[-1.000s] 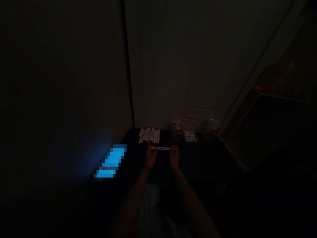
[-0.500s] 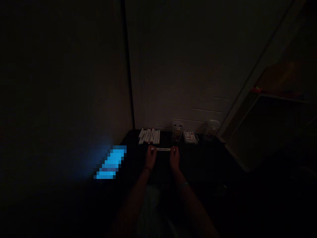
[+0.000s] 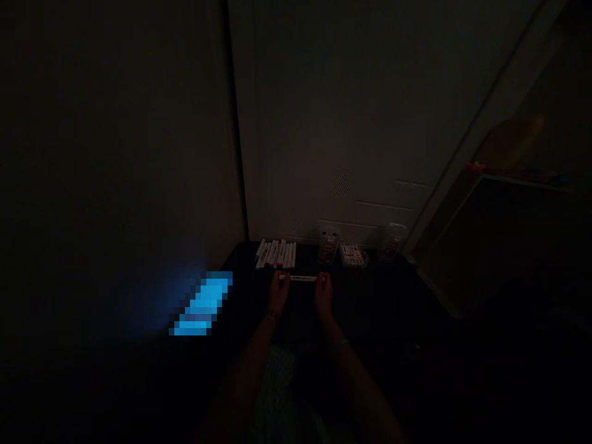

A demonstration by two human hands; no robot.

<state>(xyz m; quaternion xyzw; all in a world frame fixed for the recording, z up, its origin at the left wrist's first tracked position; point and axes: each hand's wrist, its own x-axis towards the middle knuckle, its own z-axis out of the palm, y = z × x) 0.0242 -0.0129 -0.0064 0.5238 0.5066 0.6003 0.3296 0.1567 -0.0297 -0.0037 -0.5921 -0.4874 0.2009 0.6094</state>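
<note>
The room is very dark. I hold a white marker pen (image 3: 301, 279) level over a dark table (image 3: 379, 296), one end in each hand. My left hand (image 3: 279, 292) pinches its left end and my right hand (image 3: 324, 293) pinches its right end. Just behind the pen, a row of several white markers (image 3: 276, 254) lies side by side on the table.
A glowing blue screen (image 3: 201, 304) lies at the table's left. Near the back wall stand two small clear containers (image 3: 327, 244) (image 3: 391, 242) and a flat pack of coloured items (image 3: 353, 255). A shelf edge (image 3: 518, 176) rises on the right.
Both hands keep the same hold on the pen; the view has shifted slightly, nothing else has moved.
</note>
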